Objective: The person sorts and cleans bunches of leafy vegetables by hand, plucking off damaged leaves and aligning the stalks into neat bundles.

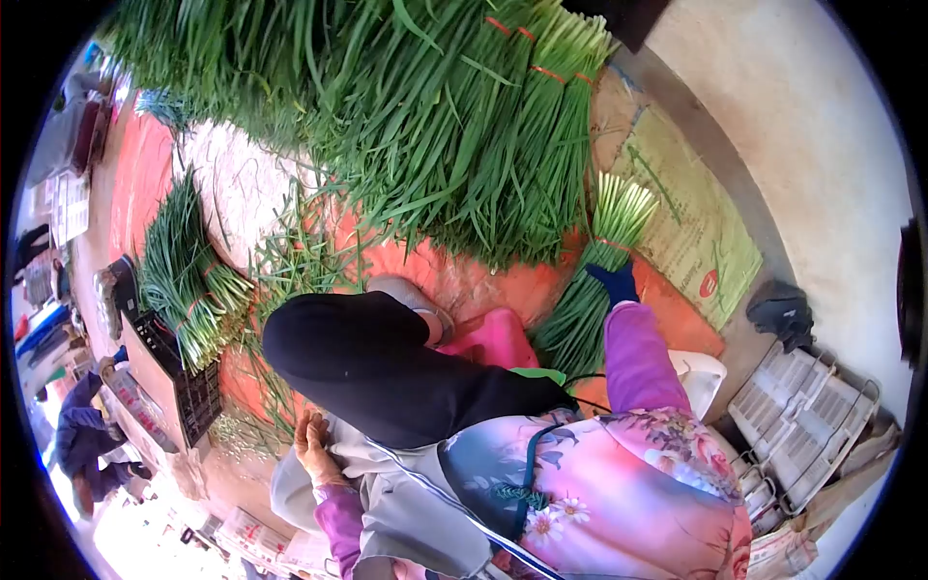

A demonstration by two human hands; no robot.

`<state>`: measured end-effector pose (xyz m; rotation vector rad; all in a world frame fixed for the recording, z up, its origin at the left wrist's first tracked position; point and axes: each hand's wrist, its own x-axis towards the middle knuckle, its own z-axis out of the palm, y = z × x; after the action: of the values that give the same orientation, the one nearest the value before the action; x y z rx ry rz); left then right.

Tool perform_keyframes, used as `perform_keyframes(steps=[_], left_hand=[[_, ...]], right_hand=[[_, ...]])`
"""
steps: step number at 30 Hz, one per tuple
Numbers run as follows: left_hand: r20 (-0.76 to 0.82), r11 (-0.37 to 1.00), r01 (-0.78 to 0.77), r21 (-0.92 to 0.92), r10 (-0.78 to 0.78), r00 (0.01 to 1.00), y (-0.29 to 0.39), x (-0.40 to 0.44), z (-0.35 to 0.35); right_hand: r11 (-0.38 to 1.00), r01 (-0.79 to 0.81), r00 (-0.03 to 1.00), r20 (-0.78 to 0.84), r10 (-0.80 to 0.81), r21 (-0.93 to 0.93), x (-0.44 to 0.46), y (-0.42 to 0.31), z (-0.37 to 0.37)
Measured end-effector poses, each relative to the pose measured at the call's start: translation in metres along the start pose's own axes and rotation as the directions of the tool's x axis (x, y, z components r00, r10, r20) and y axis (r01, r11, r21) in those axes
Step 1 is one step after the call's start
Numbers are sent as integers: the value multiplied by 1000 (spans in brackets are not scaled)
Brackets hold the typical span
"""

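My right hand (616,281), in a dark blue glove, is closed around a bunch of garlic chives (585,314) just below its red band. The pale cut ends point up and away; the green leaves trail down beside a pink thing (493,340). My left hand (312,447), in a tan glove, hovers near my grey-clad leg with fingers loosely apart, and nothing shows in it. A large pile of banded chives (435,126) lies just ahead.
More banded chives (188,271) lean by a black crate (198,396) at left. Loose leaves (304,246) litter the orange sheet (677,314). A yellow-green sack (691,222) lies at right, near stacked wire-handled racks (802,411). Another person (82,435) works at far left.
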<state>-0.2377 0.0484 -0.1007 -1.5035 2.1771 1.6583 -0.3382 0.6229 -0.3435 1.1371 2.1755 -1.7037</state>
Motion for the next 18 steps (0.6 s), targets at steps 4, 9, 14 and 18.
perform_keyframes(steps=[4,9,14,18], left_hand=[[4,999,-36,-35,36,999,5,8,5],[1,981,-156,-114,157,988,27,9,4],[-7,929,-262,-263,269,963,40,12,7],[-86,900,-374,-222,365,927,67,4,20]], right_hand=[[994,-42,989,134,56,-104,0,-26,-17],[960,28,984,175,23,-280,-6,-59,-74],[880,226,974,125,-191,-417,-50,-145,-130],[794,465,884,249,-395,-392,-75,-236,-111]])
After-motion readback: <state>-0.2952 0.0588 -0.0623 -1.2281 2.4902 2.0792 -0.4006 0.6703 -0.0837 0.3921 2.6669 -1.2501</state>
